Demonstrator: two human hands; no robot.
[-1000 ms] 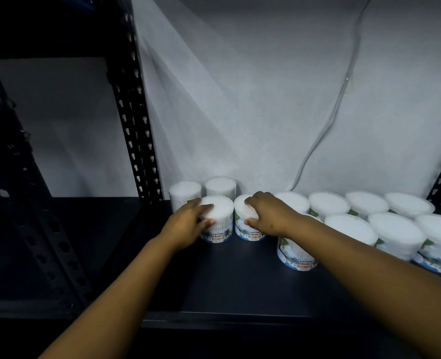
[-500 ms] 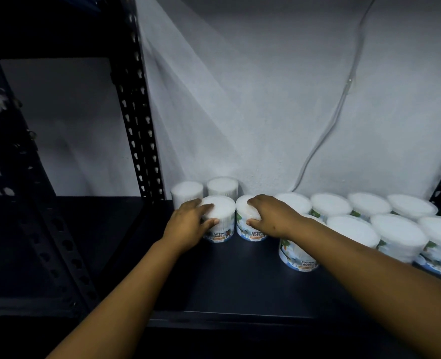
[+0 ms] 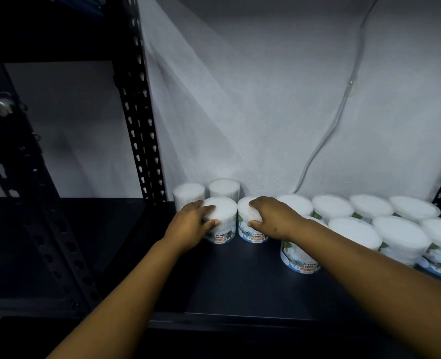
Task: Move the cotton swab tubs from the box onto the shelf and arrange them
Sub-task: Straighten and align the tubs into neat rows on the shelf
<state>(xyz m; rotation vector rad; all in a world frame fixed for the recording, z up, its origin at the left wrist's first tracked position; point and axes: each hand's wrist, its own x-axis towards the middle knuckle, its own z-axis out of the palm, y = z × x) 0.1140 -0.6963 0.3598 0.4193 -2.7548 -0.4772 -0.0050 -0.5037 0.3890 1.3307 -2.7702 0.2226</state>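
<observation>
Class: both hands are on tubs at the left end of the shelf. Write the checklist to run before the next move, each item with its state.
1. Left hand grip on its tub: ok.
2. Right hand grip on its tub: ok.
3. Both tubs upright: ok.
4. Bare shelf in front: ok.
5. Back pair clear of the front tubs: cannot tell.

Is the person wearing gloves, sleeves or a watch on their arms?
No. Both arms are bare as far up as the picture shows, with no sleeves in view. The left hand and the right hand have no gloves, and no watch, ring or bracelet shows on either.
</observation>
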